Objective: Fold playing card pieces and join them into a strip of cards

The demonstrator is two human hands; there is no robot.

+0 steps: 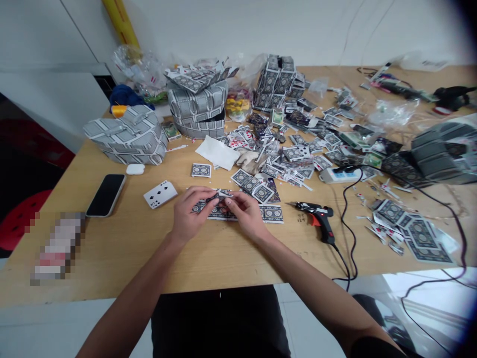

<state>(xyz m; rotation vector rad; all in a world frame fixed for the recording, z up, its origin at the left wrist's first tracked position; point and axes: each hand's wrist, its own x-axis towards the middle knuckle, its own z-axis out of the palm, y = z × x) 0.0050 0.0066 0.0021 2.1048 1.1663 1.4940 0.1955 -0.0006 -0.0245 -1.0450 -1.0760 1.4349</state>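
So at the near end, pale floor tiles (122,323) and dark-clad legs (219,323) can be seen, the legs partly hidden under a light wood table (208,268). A pixelated patch (59,246) sits near left; what's under it can't be made out. A small card piece (224,193) is pinched between the fingertips of the left hand (192,214) and the right hand (248,214), just over a patterned card strip (274,214) laid flat. The strip's middle is mostly covered by the hands, so whether the two touch can't be told. It's flanked by a phone (106,195) to the left and a glue gun (316,216) to the right. Further back, the wood's pretty much buried in loose cards (298,153), too jumbled to count. A woven card basket (441,154) is cut off at far right. Crumpled clear plastic (137,64) is piled by the white wall (298,30), contents hard to read.
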